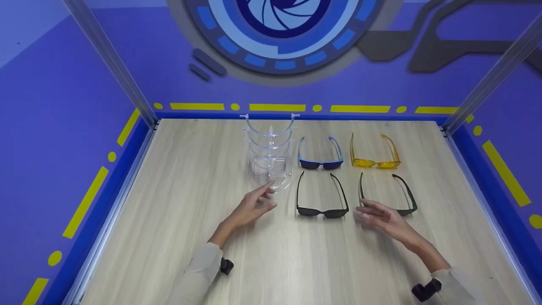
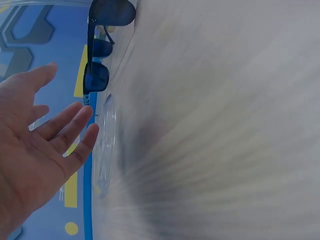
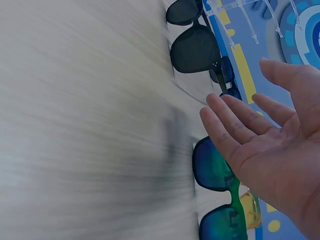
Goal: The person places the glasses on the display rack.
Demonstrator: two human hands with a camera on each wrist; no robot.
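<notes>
My left hand (image 1: 253,206), its fingers relaxed and holding nothing, hovers close to the base of a clear plastic glasses stand (image 1: 271,146). Over the green-framed sunglasses (image 1: 408,210) is my right hand (image 1: 387,219), fingers loosely extended; it covers part of their front in the head view. Greenish mirrored lenses of that pair show below the fingers in the right wrist view. Between the two hands lie black sunglasses (image 1: 322,212), temples unfolded and pointing away. Behind these are blue-framed sunglasses (image 1: 321,164) with dark lenses, and to their right yellow glasses (image 1: 375,163).
The pale wooden tabletop (image 1: 169,203) carries the stand and all the glasses. A blue-purple panel (image 1: 139,63) with yellow markings rises along the back, with similar side walls. Metal posts (image 1: 114,63) stand at the rear corners.
</notes>
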